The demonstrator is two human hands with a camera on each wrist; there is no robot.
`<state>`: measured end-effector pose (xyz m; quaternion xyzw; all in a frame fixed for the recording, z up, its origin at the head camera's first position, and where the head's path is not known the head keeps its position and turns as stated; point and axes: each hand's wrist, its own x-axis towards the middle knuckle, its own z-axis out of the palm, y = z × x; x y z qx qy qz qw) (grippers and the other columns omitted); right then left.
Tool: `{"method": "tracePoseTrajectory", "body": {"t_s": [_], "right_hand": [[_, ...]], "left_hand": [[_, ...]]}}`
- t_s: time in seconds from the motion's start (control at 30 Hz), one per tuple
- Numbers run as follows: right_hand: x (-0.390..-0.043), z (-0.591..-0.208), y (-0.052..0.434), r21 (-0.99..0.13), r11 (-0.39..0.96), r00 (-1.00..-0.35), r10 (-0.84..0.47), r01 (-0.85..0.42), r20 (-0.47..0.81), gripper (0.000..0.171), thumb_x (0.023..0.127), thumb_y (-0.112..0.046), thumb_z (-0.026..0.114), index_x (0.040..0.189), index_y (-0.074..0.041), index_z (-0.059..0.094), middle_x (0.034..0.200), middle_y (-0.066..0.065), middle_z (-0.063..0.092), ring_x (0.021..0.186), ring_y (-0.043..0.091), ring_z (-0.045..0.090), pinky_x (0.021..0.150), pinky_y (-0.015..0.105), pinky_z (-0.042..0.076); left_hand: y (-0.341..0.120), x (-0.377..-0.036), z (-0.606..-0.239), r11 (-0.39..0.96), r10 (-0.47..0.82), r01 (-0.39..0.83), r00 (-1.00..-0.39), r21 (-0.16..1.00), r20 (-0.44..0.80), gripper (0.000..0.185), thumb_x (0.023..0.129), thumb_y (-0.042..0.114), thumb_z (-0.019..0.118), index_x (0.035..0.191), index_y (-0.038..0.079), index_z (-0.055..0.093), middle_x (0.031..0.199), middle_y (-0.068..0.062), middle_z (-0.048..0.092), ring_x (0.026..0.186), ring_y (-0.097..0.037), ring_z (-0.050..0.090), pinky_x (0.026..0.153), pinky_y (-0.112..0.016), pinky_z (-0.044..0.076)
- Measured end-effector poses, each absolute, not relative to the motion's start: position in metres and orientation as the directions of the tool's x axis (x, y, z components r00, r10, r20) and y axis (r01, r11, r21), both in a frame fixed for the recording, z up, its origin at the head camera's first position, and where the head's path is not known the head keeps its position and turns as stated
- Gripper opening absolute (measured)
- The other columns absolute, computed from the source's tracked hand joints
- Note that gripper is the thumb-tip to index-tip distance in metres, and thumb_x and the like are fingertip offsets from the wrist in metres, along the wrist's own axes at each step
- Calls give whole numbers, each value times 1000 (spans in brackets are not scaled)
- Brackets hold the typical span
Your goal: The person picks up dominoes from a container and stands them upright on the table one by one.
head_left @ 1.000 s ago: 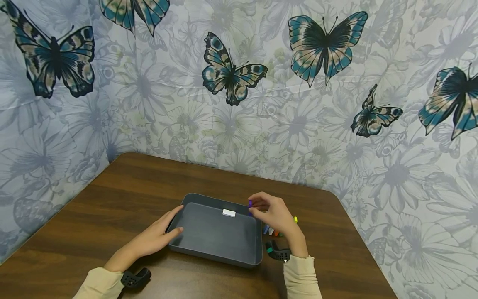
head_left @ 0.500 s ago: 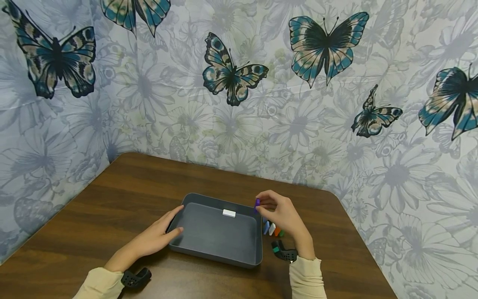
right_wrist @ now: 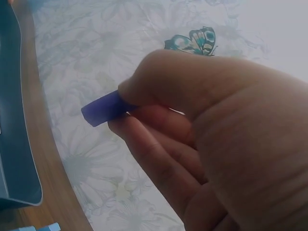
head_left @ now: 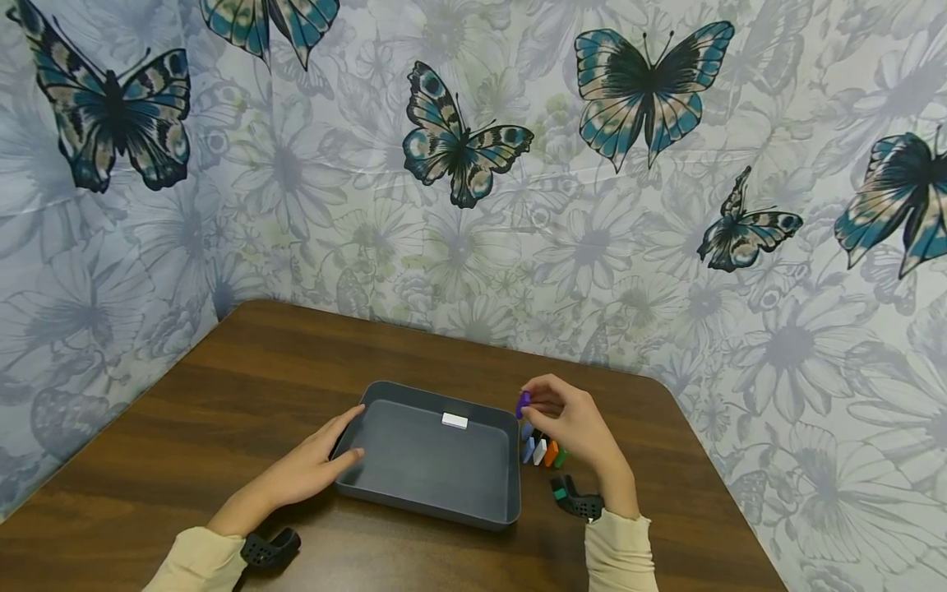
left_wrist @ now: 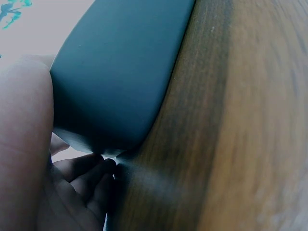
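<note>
A shallow grey tray (head_left: 429,473) lies on the table, and one white domino block (head_left: 455,421) rests inside it near the back wall. My left hand (head_left: 299,469) holds the tray's left side; its thumb reaches over the rim, and in the left wrist view the other fingers (left_wrist: 79,185) lie at the tray's outer side. Above the tray's back right corner, my right hand (head_left: 565,419) pinches a purple domino block (right_wrist: 105,109) between thumb and fingertips. Just below that hand, right of the tray, several coloured blocks stand on the table, among them an orange one (head_left: 551,454).
The brown wooden table (head_left: 296,353) extends round the tray on every side. A wall cloth with butterflies (head_left: 462,156) hangs behind its back edge. Each wrist wears a black band-like device (head_left: 575,500).
My right hand has moved rightward with the purple domino block, from over the tray's inside to its right edge, uncovering more of the coloured blocks. The left hand and tray stay put.
</note>
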<state>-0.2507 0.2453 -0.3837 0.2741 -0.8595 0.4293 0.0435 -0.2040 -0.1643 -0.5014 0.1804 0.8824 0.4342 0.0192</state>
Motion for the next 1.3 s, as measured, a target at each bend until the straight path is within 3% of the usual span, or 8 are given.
{"method": "tracePoseTrajectory", "body": {"t_s": [0.33, 0.97, 1.3], "right_hand": [[-248, -381, 254, -700, 518, -861, -407, -492, 304, 25, 95, -9, 75, 118, -12, 66, 111, 7, 73, 104, 22, 74, 90, 27, 58], [-247, -393, 281, -627, 609, -874, -355, -486, 332, 28, 93, -4, 76, 119, -8, 67, 111, 8, 74, 102, 23, 74, 87, 24, 58], [-243, -401, 295, -589, 659, -883, -323, -468, 341, 29, 92, -2, 76, 119, -9, 68, 108, 6, 75, 97, 21, 74, 85, 28, 60]], "left_hand": [[-166, -202, -498, 560, 333, 306, -934, 770, 130, 73, 107, 39, 56, 165, 12, 20, 168, -26, 21, 151, -51, 26, 110, -72, 33], [-169, -206, -503, 568, 332, 303, -935, 766, 123, 75, 107, 41, 56, 166, 14, 18, 169, -24, 20, 151, -50, 26, 110, -72, 33], [-168, -208, -502, 576, 339, 312, -932, 756, 126, 74, 107, 41, 55, 166, 13, 20, 168, -24, 21, 151, -50, 26, 111, -72, 32]]}}
